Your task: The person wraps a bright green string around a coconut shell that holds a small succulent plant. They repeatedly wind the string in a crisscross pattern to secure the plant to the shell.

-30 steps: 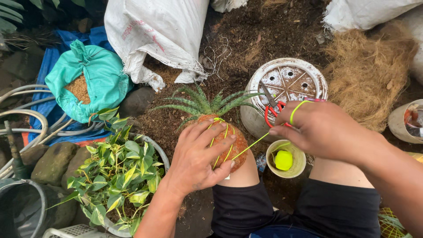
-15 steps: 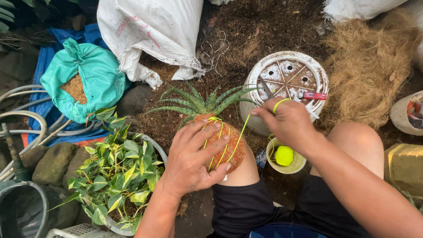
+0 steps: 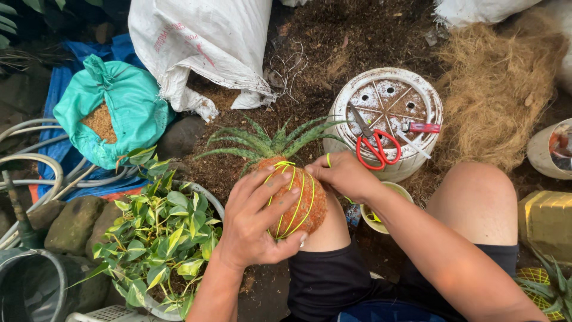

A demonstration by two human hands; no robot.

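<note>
Between both hands, over the lap: one round ball of orange-brown coir (image 3: 310, 206) with a spiky green plant (image 3: 271, 143) growing from its top, resting against the left thigh.
Left hand (image 3: 253, 223): cupped under and around the near side of the ball, fingers spread, gripping it steady.
Right hand (image 3: 342, 173): closed on the yellow-green string (image 3: 298, 200) at the ball's upper right, pinching it taut just beside the plant's base.
Wrapping so far: several string passes, about five visible, already crossing the ball from top to bottom; looks partly bound, judging by the wide bare coir between strands.
Left to do: by the look of it, more turns and a tie-off; no knot visible, string end not cut.
Beyond the right hand: one upturned white pot (image 3: 387, 122) carrying one pair of red-handled scissors (image 3: 375, 146) and one small red-handled tool (image 3: 420, 127), untouched.
Under the right wrist: one small cup (image 3: 390, 191), contents mostly hidden by the arm.
Far right of the right hand: one heap of loose brown fibre (image 3: 500, 89).
Left of the left hand: one leafy potted plant (image 3: 161, 229) with variegated leaves; farther out, one teal sack (image 3: 128, 104) open on brown granules.
Above both hands: one white sack (image 3: 202, 48) lying on dark soil.
</note>
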